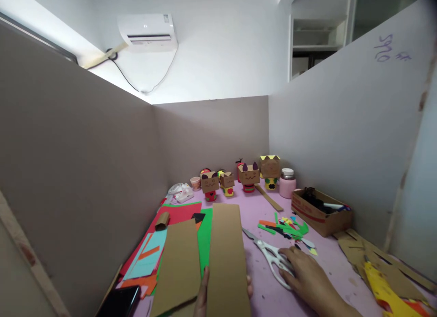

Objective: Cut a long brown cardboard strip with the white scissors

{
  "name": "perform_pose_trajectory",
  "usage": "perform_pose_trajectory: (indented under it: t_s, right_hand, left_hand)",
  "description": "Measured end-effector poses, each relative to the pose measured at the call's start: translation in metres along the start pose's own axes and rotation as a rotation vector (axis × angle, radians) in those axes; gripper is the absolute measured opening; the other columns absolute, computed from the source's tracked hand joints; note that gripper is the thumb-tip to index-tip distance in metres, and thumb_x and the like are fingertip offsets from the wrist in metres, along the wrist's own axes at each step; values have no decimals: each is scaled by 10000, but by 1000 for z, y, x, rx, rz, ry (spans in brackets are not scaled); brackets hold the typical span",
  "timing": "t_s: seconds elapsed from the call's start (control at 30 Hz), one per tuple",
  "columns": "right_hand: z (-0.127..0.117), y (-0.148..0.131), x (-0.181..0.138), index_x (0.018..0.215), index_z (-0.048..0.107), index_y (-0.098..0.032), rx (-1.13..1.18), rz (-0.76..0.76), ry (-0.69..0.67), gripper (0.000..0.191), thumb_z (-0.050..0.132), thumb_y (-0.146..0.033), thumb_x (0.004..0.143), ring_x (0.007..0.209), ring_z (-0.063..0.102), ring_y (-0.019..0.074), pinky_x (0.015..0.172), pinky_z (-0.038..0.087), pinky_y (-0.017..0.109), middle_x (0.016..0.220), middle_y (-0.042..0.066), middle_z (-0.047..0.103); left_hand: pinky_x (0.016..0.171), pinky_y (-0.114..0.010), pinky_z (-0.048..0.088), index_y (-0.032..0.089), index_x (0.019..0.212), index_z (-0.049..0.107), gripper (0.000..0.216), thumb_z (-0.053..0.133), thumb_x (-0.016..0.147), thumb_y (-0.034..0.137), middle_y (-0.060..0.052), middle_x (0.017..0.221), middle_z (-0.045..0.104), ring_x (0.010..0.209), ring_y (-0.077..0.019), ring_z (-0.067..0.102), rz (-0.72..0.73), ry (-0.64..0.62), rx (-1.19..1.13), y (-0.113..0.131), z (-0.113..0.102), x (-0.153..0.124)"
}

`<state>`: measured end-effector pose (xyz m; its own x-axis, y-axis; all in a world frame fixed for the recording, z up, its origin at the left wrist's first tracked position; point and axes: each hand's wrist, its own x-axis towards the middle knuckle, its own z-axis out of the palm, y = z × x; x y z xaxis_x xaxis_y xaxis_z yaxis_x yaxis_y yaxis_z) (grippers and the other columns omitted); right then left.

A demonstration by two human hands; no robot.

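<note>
Hands: cardboard strip (227,258), seemingly scissors (273,255)

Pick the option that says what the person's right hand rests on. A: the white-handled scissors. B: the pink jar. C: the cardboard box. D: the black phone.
A: the right hand lies over the handles of the white-handled scissors on the pink table, while the left hand holds a brown cardboard strip.
</note>
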<state>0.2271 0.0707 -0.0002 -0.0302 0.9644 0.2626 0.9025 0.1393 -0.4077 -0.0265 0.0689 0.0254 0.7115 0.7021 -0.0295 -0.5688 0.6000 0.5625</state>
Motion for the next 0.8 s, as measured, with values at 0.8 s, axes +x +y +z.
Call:
perform_pose_trajectory:
  t_s: [0.8]
  right_hand:
    - [-15, -48, -9, 767, 589, -209, 1941, 567, 125, 353, 835, -255, 519, 541, 663, 70, 483, 507, 117, 641, -68, 723]
  left_hand:
    - [706, -366, 484, 375, 1120, 567, 748, 846, 432, 283, -48, 1141, 635, 936, -294, 640, -83, 65, 223, -36, -34, 16]
